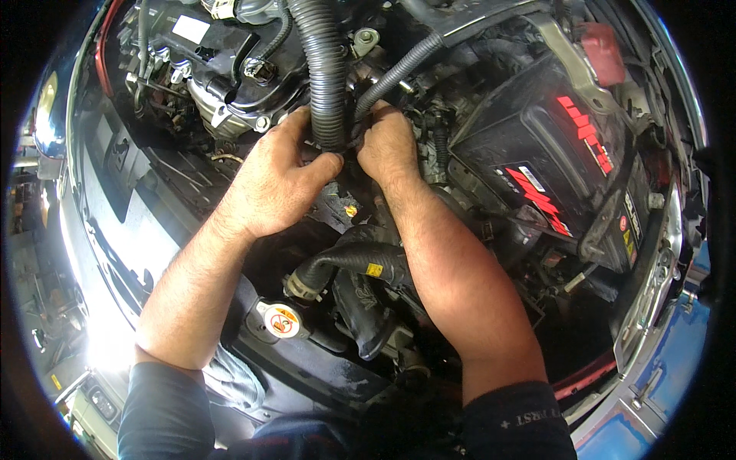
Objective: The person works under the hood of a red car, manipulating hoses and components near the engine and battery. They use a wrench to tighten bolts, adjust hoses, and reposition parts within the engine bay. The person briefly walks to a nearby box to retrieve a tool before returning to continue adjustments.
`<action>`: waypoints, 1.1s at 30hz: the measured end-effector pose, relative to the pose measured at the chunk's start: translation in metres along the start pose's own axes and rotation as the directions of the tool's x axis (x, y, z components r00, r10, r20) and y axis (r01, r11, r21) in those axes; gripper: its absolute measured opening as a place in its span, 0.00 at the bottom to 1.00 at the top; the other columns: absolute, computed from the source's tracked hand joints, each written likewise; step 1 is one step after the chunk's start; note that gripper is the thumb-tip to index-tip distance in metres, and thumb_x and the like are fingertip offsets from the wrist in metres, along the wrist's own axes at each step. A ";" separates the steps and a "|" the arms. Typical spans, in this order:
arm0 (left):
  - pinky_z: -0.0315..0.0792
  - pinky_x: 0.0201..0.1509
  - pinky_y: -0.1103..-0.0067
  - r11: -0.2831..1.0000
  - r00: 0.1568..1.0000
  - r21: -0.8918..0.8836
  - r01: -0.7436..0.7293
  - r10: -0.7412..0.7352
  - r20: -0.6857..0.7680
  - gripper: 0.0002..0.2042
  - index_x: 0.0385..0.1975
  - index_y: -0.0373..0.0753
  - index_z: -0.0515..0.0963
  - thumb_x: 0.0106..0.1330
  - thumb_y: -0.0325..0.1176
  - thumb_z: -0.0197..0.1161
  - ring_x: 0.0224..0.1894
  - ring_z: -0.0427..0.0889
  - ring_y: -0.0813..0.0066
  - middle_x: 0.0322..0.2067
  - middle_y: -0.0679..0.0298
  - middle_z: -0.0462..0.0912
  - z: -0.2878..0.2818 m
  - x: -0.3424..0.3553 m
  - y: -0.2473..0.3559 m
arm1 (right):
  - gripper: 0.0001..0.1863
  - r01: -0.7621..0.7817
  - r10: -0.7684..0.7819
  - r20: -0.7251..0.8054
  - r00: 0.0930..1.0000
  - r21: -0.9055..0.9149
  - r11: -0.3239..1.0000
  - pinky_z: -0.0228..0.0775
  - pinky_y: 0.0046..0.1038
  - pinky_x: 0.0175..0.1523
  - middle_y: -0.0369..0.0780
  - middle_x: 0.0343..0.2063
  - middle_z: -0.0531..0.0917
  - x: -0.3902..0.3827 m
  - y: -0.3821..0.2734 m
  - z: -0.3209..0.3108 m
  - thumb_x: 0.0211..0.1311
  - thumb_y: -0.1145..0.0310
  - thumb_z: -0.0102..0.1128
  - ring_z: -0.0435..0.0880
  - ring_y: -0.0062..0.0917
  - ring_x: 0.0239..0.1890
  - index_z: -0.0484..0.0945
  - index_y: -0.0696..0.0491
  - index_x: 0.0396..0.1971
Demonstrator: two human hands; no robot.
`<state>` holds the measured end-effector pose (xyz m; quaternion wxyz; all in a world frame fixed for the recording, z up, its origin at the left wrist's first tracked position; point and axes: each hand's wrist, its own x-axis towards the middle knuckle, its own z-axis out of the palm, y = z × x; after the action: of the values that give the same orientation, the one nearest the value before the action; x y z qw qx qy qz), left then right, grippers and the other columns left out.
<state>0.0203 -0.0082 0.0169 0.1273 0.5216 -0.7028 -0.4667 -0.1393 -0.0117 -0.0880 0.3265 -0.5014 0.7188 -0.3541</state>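
I stood over the open front of a dark car [100,184], with my bare arms reaching down in from my short dark sleeves. The big black plastic-topped engine [222,65] sat up and to the left, with a white label on it. On the right was a big black box-shaped battery [506,130] with bright red marks. A fat, black, ribbed plastic tube [326,69] came down in the middle, and its low end was between my two hands. My left hand [280,180] was on its left side, with the thumb spread away from the fingers and the thumb tip just beside the low end. My right hand [389,146] had its fingers curled in by the low end of a thinner, grey, ribbed plastic tube [399,73]. My fingertips were hidden, so I could not tell if either hand was closed on anything. Nearer to me, a bent, smooth, black rubber hose [337,261] lay below my hands. Near its left end was a small round metal cap [281,320] with an orange and white sticker. Smallest was a little yellow tag [374,270] on the hose.
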 end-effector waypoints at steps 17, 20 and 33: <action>0.75 0.46 0.75 0.991 0.997 -0.108 -0.077 0.074 -0.027 0.29 0.58 0.29 0.67 0.57 0.34 0.63 0.38 0.81 0.70 0.40 0.53 0.81 0.004 0.006 -0.011 | 0.21 -0.016 0.015 -0.022 1.000 -0.040 0.999 0.74 0.38 0.53 0.49 0.41 0.83 -0.002 -0.005 -0.002 0.53 0.81 0.57 0.82 0.44 0.48 0.75 0.54 0.49; 0.71 0.53 0.78 0.998 1.000 -0.070 0.007 -0.006 0.008 0.27 0.61 0.29 0.65 0.61 0.28 0.59 0.46 0.78 0.76 0.45 0.58 0.81 0.003 0.002 -0.006 | 0.23 -0.019 0.023 -0.049 0.999 0.071 0.997 0.74 0.38 0.52 0.49 0.38 0.84 -0.002 -0.006 -0.002 0.50 0.82 0.56 0.82 0.44 0.46 0.75 0.56 0.50; 0.72 0.51 0.78 0.983 0.999 -0.182 0.009 -0.017 -0.041 0.26 0.58 0.28 0.67 0.59 0.29 0.60 0.43 0.79 0.76 0.40 0.59 0.82 0.008 0.000 0.000 | 0.20 -0.110 0.108 -0.069 0.992 -0.015 0.994 0.76 0.37 0.50 0.50 0.38 0.84 -0.001 -0.010 -0.003 0.50 0.80 0.60 0.83 0.42 0.44 0.78 0.55 0.47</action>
<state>0.0145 -0.0041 0.0127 0.1860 0.5222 -0.6510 -0.5185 -0.1368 -0.0123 -0.0782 0.3161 -0.4521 0.7590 -0.3458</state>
